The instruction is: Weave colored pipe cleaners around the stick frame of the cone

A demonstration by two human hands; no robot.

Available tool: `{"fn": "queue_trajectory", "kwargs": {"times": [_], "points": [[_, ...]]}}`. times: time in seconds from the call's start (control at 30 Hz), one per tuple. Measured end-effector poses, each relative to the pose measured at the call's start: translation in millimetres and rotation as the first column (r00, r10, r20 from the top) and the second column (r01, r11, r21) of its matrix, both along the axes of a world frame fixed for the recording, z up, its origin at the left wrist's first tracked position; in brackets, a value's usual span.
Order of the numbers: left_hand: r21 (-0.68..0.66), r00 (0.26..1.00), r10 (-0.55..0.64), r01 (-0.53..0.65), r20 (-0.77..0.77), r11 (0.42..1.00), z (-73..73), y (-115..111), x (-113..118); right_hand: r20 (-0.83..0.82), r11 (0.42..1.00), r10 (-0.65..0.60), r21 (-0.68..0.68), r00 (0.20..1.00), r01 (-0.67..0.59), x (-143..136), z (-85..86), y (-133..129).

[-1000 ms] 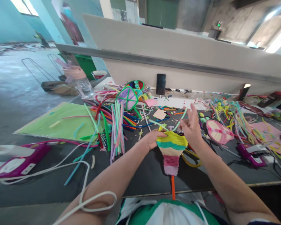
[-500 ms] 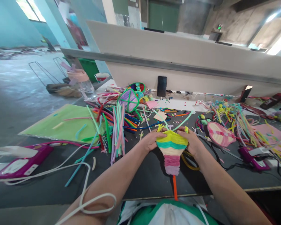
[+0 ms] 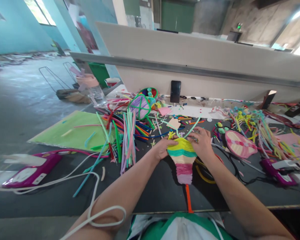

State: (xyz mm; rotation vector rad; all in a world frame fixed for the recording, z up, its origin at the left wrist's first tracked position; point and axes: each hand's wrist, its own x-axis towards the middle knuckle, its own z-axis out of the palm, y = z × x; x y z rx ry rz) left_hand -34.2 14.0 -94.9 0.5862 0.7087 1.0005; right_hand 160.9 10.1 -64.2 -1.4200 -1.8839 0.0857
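A striped pipe-cleaner craft (image 3: 184, 159) is in front of me, banded yellow, teal, cream and pink. It narrows toward me and ends in an orange stem (image 3: 188, 197). Two mint-green pipe cleaners (image 3: 193, 126) spread from its top like feelers. My left hand (image 3: 164, 148) is closed on its upper left edge, thumb on the yellow band, beside a small yellow tuft (image 3: 171, 135). My right hand (image 3: 202, 142) pinches the upper right corner with bent fingers; what lies under its fingertips is partly hidden.
Pipe cleaners (image 3: 128, 136) lie bundled to the left, near a green sheet (image 3: 65, 133). A pink craft (image 3: 240, 143) and a purple power strip (image 3: 277, 171) lie right. A phone (image 3: 175, 91) leans on the partition (image 3: 190, 76). A white cable (image 3: 96, 186) crosses my left forearm.
My right hand has shifted from the craft's right side up to its top corner, its fingers now bent over the edge. My left hand keeps its hold. The view has turned slightly.
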Motion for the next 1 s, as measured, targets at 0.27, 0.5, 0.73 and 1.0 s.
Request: {"fn": "queue_trajectory", "kwargs": {"times": [0.27, 0.5, 0.73, 1.0], "points": [[0.039, 0.999, -0.038, 0.039, -0.024, 0.998, 1.6, -1, 0, 0.106, 0.993, -0.048, -0.099, 0.993, 0.059, -17, 3.8, 2], [0.053, 0.998, -0.052, 0.054, -0.045, 0.997, 3.4, -2, 1, 0.049, 0.980, -0.129, -0.144, 0.990, 0.135, -24, -0.5, 3], [0.063, 0.988, -0.040, 0.050, -0.149, 0.997, 3.7, -7, 5, 0.039, 0.988, -0.106, -0.111, 0.994, 0.110, -27, -8.9, 2], [0.434, 0.815, 0.254, -0.004, -0.521, 0.901, -4.7, -4, 8, 0.058, 0.976, -0.148, -0.150, 0.987, 0.156, -25, -17.4, 6]]}}
